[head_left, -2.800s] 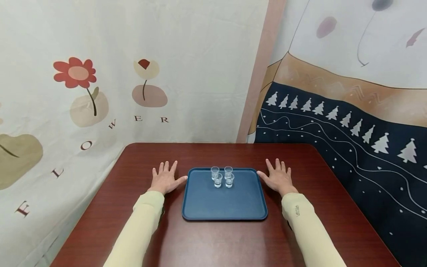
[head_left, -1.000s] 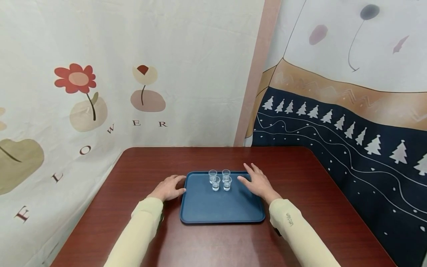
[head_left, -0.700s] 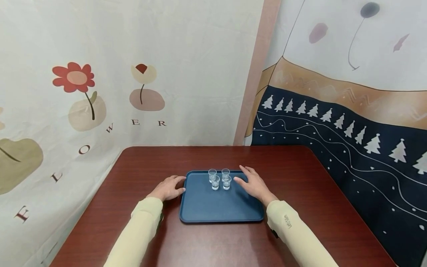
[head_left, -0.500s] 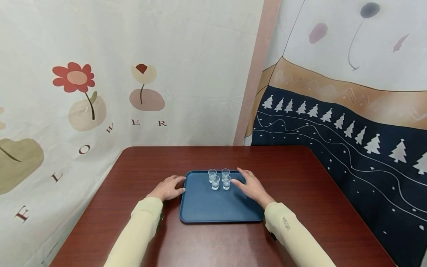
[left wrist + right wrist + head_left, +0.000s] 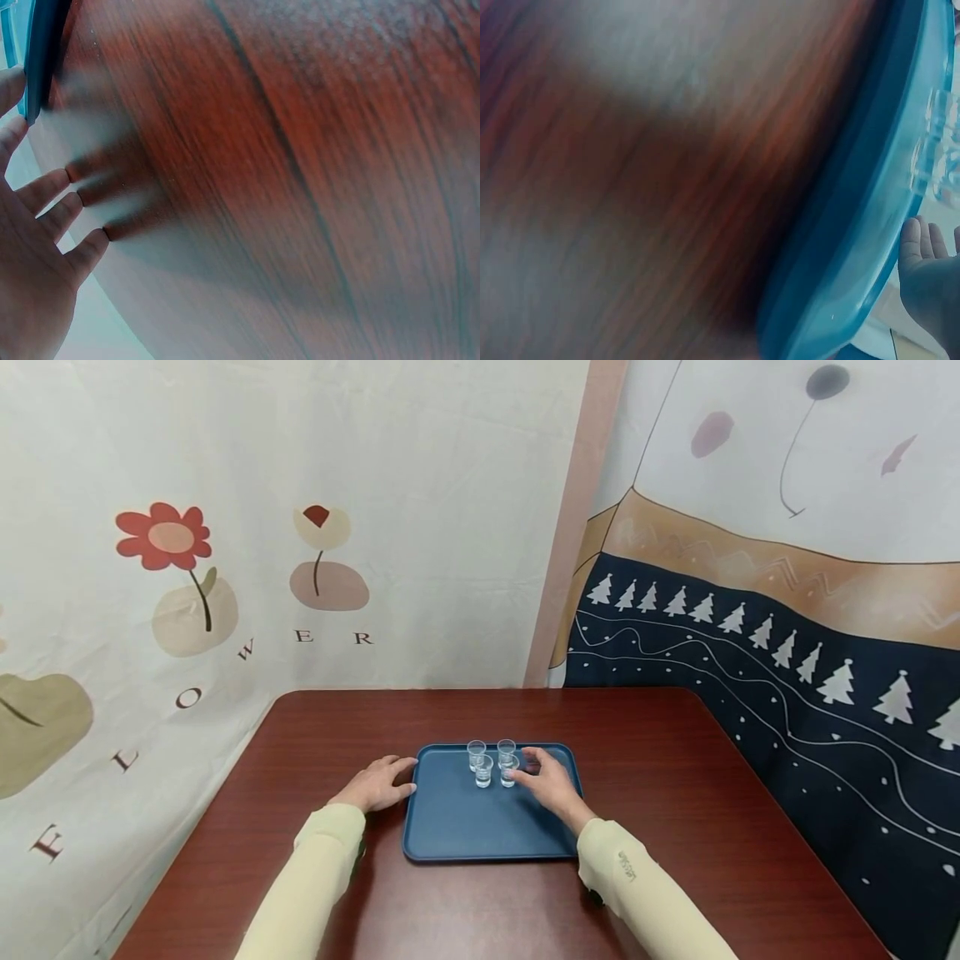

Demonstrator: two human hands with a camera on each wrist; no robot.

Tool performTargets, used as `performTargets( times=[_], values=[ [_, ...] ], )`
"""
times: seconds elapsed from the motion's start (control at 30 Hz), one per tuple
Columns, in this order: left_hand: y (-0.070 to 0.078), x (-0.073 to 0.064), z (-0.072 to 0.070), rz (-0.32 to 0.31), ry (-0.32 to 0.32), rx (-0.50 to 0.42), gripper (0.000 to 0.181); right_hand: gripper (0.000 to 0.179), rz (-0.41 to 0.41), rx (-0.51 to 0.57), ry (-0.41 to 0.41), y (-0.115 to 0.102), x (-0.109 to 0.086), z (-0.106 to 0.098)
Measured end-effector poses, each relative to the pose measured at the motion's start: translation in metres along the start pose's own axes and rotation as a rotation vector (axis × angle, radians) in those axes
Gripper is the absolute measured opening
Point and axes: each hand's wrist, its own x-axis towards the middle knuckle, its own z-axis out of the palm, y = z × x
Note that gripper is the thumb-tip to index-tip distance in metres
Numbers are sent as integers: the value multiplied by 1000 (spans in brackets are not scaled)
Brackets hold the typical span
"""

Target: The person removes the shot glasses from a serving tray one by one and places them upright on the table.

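Note:
A blue tray [image 5: 480, 831] lies on the table with several small clear shot glasses grouped upright toward its far side. At the tray's left edge rests my left hand [image 5: 372, 783], its thumb and index finger touching the rim; in the left wrist view the other fingertips reach down to the tabletop. My right hand [image 5: 553, 789] is over the right part of the tray. Its thumb overlaps the front right shot glass [image 5: 506, 779] in the head view, and its index finger is beside the back right shot glass [image 5: 505, 750]. The right wrist view shows its fingers [image 5: 926, 244] extended near the glasses.
The front left shot glass [image 5: 483, 774] and back left shot glass [image 5: 476, 752] stand beside the right pair. Dark red wood table [image 5: 480, 910] surrounds the tray. A flower-print curtain [image 5: 450, 527] and a tree-print cloth [image 5: 750, 693] hang behind and to the right.
My right hand has moved from the table on the right, over the tray, leftward to the right-hand glasses. My left hand has come to the tray's left rim and stayed there.

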Motion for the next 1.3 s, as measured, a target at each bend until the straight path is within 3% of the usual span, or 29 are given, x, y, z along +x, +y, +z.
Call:
performTargets(
  times=[0.5, 1.07, 1.3],
  values=[
    [2, -4, 0, -4, -10, -7, 56, 43, 9, -29, 46, 3, 1, 18],
    [3, -1, -3, -5, 3, -14, 56, 31, -78, -63, 97, 6, -3, 14],
    [2, 1, 1, -4, 0, 0, 56, 30, -84, -5, 107, 7, -8, 4]
  ],
)
